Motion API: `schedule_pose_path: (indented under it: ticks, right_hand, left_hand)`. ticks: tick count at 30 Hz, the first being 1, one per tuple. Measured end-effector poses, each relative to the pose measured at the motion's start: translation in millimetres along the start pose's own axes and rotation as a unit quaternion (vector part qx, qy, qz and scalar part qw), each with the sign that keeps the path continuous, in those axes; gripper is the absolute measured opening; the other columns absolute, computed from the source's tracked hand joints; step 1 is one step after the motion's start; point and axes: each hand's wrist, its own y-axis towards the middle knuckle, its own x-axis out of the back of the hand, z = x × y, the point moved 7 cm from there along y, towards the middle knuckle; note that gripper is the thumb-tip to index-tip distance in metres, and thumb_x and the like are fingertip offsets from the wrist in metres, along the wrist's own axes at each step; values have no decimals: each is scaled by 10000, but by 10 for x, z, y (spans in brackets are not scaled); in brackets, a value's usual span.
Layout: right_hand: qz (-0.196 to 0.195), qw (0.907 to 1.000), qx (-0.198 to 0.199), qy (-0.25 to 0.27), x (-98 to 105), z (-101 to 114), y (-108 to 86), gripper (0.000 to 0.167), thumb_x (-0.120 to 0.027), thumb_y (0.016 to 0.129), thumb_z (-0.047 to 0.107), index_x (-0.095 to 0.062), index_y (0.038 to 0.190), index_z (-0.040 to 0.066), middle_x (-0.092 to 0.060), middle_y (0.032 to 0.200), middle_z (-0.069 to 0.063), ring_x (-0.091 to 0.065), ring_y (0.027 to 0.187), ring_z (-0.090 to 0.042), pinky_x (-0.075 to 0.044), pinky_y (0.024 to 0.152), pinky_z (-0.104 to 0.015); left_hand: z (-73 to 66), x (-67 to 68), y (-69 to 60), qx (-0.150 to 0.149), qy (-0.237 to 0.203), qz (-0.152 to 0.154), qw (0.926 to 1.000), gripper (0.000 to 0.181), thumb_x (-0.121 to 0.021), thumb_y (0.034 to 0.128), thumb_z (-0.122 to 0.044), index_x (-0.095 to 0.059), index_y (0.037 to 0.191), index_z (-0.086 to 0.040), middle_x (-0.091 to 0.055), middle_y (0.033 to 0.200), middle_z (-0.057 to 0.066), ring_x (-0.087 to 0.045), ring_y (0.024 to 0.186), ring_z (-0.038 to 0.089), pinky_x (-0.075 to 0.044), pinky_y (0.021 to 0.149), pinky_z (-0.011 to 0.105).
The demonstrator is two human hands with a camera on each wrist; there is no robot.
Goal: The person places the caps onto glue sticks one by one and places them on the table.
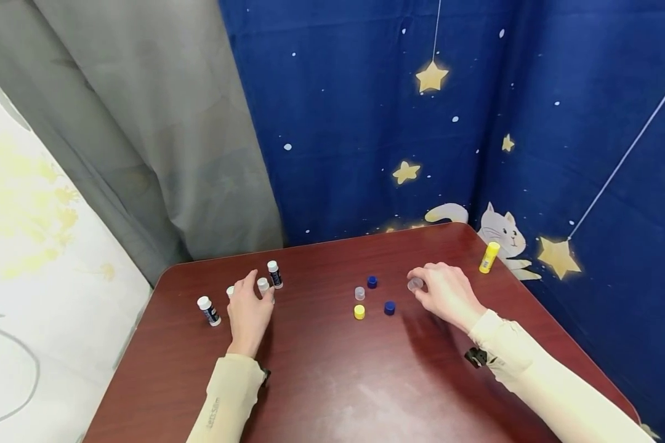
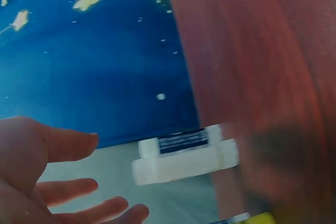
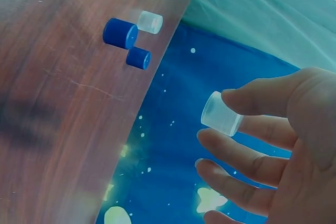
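Observation:
My right hand (image 1: pixel 449 295) pinches a clear ribbed cap (image 3: pixel 220 115) between thumb and fingers, to the right of the loose caps. Those are a clear cap (image 1: pixel 359 293), a yellow cap (image 1: pixel 359 312) and two blue caps (image 1: pixel 372 282) (image 1: pixel 390 307). On the left, my left hand (image 1: pixel 249 320) is beside a white stick (image 1: pixel 263 285), its thumb and fingers apart; the left wrist view shows a gap between the fingers and that white stick (image 2: pixel 184 165). A dark-labelled stick (image 1: pixel 275 275) stands just behind it. Part of another white-capped stick (image 1: pixel 230 291) shows left of the hand.
Another dark-labelled stick (image 1: pixel 209 312) stands at the far left of the brown table (image 1: pixel 332 381). A yellow glue stick (image 1: pixel 489 257) stands near the right edge. Grey (image 1: pixel 172 123) and blue (image 1: pixel 354 123) curtains hang behind the table.

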Motion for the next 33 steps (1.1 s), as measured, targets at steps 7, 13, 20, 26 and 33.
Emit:
schedule_pose_path:
  ticks: [7,13,20,26,33]
  right_hand:
    - [25,10000,-33,26,-39,-22,-81,123,-797,835,185,-772,954,200,-694,815,50,-628,737,-190,-499,607,-376]
    - [41,9999,-90,81,-48,-35,-116,120,-797,835,185,-772,953,197,-686,806,58,-618,732,-177,-500,613,-371]
    - [157,9997,-165,101,-82,-52,-152,152,-807,831,184,-774,979,180,-692,825,49,-624,737,-169,-500,614,-368]
    - [199,9996,-167,93,-100,-47,-169,160,-812,828,193,-773,982,177,-687,822,51,-619,729,-160,-504,621,-373]
    - [197,9995,-239,101,-89,-62,-180,168,-818,823,187,-775,983,165,-684,817,51,-610,721,-152,-504,628,-377]
  left_hand:
    - [89,-160,29,106,-2,40,9999,595,-728,907,-210,-517,1440,-50,-543,1358,232,-531,1218,425,-401,996,617]
    - [171,-225,131,257,-30,10,9997,600,-728,908,-192,-508,1446,-43,-536,1371,242,-529,1212,446,-401,1012,607]
    - [208,-317,176,403,-162,42,9990,612,-714,910,-189,-483,1451,-17,-545,1329,269,-528,1188,472,-391,1009,613]
    - [251,-396,209,645,-272,-20,9975,702,-706,911,-189,-378,1505,-12,-536,1324,303,-529,1179,499,-394,999,619]
    - [276,-490,242,884,-549,-80,9945,625,-705,925,-202,-394,1428,0,-582,1247,314,-562,1086,523,-420,940,616]
